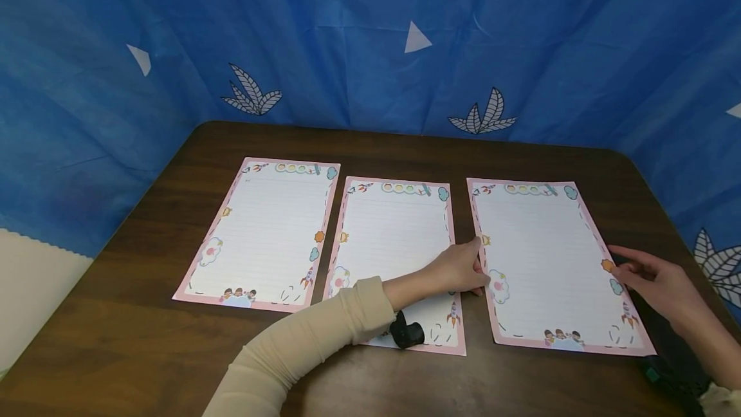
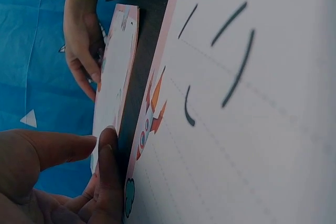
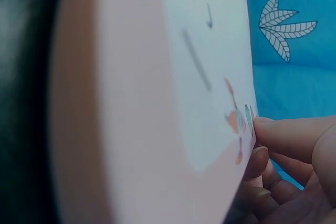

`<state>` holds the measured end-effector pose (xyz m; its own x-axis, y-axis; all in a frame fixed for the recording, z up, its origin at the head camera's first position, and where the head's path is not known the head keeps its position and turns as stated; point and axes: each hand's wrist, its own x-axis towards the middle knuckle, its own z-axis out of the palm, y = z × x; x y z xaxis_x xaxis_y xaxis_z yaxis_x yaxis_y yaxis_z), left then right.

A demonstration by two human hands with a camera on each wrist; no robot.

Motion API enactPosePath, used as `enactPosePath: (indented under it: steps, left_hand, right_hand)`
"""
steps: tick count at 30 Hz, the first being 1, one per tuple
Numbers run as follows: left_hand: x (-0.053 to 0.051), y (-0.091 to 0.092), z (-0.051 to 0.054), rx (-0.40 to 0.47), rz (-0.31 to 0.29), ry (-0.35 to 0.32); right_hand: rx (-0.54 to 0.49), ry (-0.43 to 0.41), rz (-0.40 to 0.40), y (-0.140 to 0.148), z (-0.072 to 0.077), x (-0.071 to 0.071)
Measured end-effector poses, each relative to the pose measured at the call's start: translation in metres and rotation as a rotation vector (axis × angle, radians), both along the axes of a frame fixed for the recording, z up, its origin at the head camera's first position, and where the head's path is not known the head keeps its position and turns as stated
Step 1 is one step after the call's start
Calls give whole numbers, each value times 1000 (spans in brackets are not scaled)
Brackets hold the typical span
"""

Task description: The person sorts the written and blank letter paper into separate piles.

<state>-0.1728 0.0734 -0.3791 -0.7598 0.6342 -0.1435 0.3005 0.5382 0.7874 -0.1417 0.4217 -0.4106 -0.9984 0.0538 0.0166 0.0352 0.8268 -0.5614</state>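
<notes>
1. Pink-bordered paper lies in a row on the brown table: the left sheet, the middle sheet in the centre, and the rightmost sheet at the right of the frame.
2. The person's left hand crosses above the middle sheet and pinches the left edge of the rightmost sheet between finger and thumb.
3. The right hand, at the right side of the frame, pinches the opposite edge, with the thumb on top.
4. The step in hand seems to be placing or straightening this sheet beside the others; whether it is slightly lifted, one cannot tell.
5. The next move probably calls for a small, equal turn by both hands, then a gentle release, so the paper does not bend.
</notes>
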Motion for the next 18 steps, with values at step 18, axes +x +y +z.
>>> enactPosePath:
  steps: [18]
  left_hand:
    - [-1,3,-3,-29,37,-20]
  right_hand:
    - [-18,-7,-19,-4,-2,-3]
